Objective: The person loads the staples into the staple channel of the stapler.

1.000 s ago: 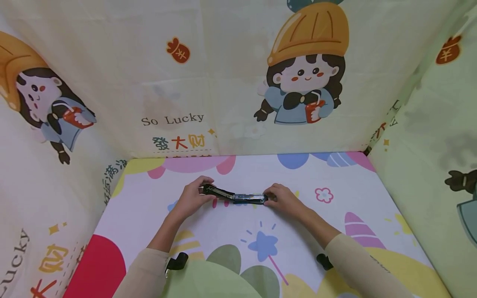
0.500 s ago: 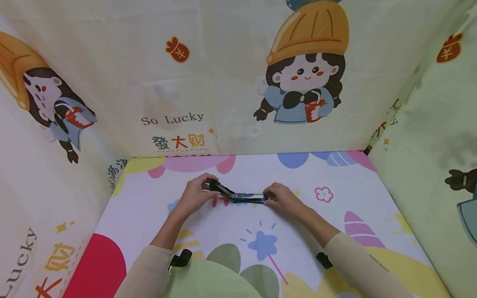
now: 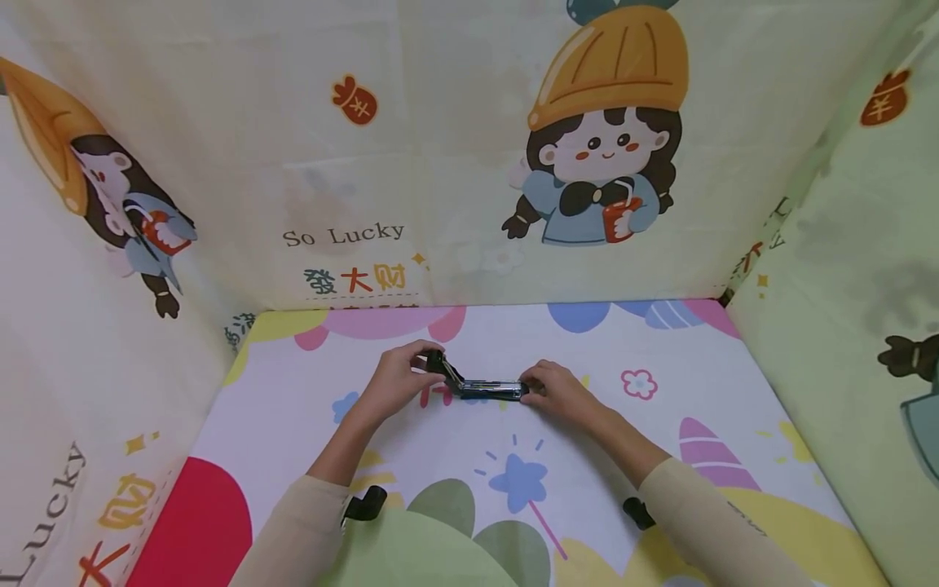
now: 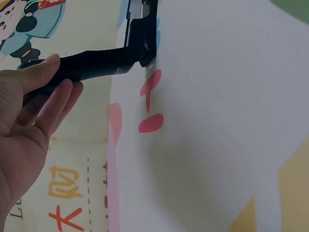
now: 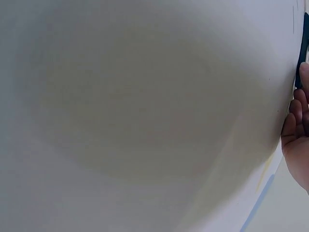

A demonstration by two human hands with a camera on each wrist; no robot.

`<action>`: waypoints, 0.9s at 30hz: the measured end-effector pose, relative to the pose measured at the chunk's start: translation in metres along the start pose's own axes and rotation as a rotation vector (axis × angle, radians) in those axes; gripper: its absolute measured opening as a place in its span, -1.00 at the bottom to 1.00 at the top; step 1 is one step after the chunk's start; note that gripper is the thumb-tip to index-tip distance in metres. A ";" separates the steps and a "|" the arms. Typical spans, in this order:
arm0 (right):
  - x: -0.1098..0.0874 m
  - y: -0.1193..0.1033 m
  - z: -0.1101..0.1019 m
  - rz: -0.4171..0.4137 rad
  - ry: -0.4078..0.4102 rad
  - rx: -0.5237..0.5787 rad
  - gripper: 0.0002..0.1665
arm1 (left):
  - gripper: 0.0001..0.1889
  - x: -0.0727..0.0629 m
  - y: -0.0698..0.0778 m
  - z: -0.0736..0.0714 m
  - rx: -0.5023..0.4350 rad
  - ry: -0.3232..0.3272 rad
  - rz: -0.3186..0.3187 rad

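Note:
A black stapler with silvery metal along its top lies unfolded at the middle of the table, its right part flat and its left part tilted up from the hinge. My left hand pinches the raised end between thumb and fingers. In the left wrist view, that black arm runs from the fingertips to the joint. At the other end of the stapler, my right hand holds the tip of the flat part. The right wrist view catches only some fingers and a dark strip of the stapler at its edge.
The table is covered with a white cloth printed with colourful shapes. Cream printed curtains stand at the back and both sides. A black strap piece juts from the left sleeve, another from the right.
My left hand has moved right and slightly up, swinging its end of the stapler to a steeper tilt. The right hand and the flat part have stayed put.

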State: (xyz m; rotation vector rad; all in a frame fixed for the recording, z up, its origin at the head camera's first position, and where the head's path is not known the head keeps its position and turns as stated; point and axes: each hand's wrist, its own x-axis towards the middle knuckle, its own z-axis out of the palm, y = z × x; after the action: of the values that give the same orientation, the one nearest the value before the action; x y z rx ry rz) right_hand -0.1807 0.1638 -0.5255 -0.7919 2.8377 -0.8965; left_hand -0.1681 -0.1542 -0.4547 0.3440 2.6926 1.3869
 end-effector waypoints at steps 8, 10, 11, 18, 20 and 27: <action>0.001 0.001 0.000 0.002 -0.004 0.012 -0.65 | -0.54 0.007 0.008 0.006 0.012 -0.020 0.046; 0.002 0.001 0.000 0.003 -0.007 0.007 -0.65 | -0.56 0.009 0.011 0.008 0.013 -0.026 0.061; 0.002 0.001 0.000 0.009 -0.010 0.011 -0.65 | -0.57 0.009 0.012 0.009 0.016 -0.028 0.068; 0.003 -0.001 -0.001 0.024 -0.023 0.021 -0.64 | -0.60 0.012 0.016 0.016 0.025 -0.030 0.102; 0.002 -0.001 -0.001 0.016 -0.021 0.018 -0.64 | -0.60 0.013 0.017 0.018 0.020 -0.034 0.104; 0.001 0.000 -0.002 0.003 -0.017 0.016 -0.64 | -0.61 0.017 0.019 0.026 0.028 -0.049 0.110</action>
State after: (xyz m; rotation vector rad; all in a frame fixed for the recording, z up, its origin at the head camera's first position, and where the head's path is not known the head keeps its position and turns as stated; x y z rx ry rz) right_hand -0.1822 0.1643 -0.5234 -0.7895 2.8129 -0.9061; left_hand -0.1770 -0.1194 -0.4542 0.5290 2.6927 1.3509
